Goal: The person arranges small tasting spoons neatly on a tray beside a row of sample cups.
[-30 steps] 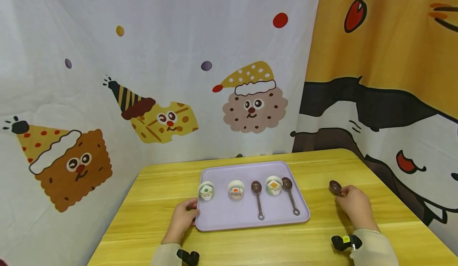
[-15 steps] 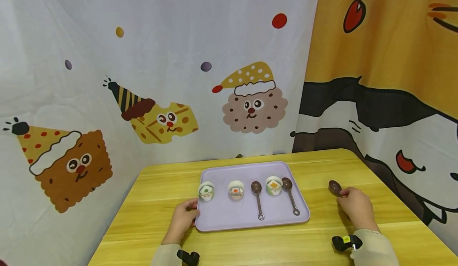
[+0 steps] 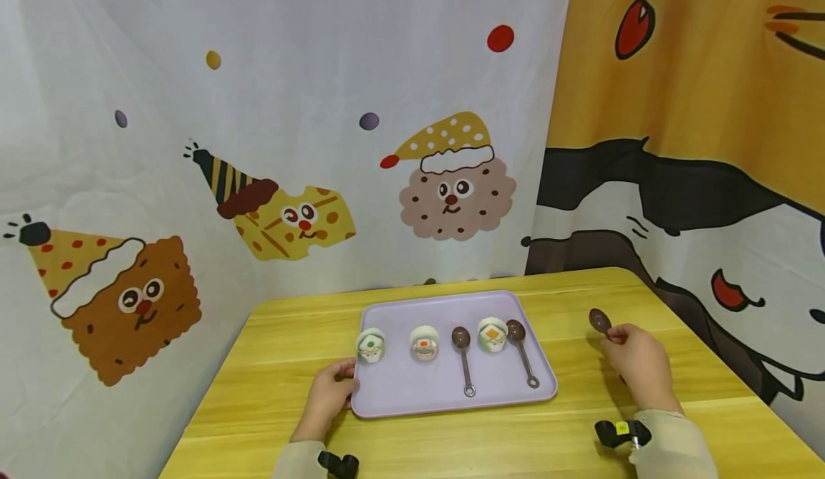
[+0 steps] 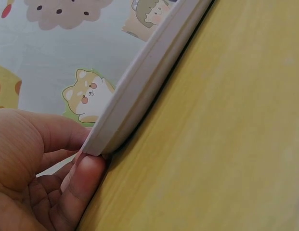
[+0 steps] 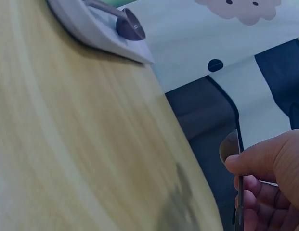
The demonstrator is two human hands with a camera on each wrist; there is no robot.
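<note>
My left hand point(image 3: 326, 394) pinches the left edge of a lilac tray point(image 3: 412, 394); the left wrist view shows thumb and fingertips at the tray's corner point(image 4: 98, 142). To the right of the tray, my right hand point(image 3: 639, 364) holds a brown spoon point(image 3: 599, 319) over the table. The thumb presses the spoon near its bowl point(image 5: 229, 145), and the handle runs down along the curled fingers. On the tray lie a brown spoon point(image 3: 461, 337) in the middle and another spoon point(image 3: 516, 331) at the right.
Three small round pale pieces with patterned sides stand on the tray: one with a green mark point(image 3: 370, 346) at the left, one with an orange-red mark point(image 3: 425, 344), and one with an orange diamond point(image 3: 493, 335). A printed curtain point(image 3: 309, 49) hangs behind the wooden table point(image 3: 258, 371).
The spoon in my right hand has tilted, its bowl moving up and slightly left. My left hand stays at the tray's edge, and the tray holds its place.
</note>
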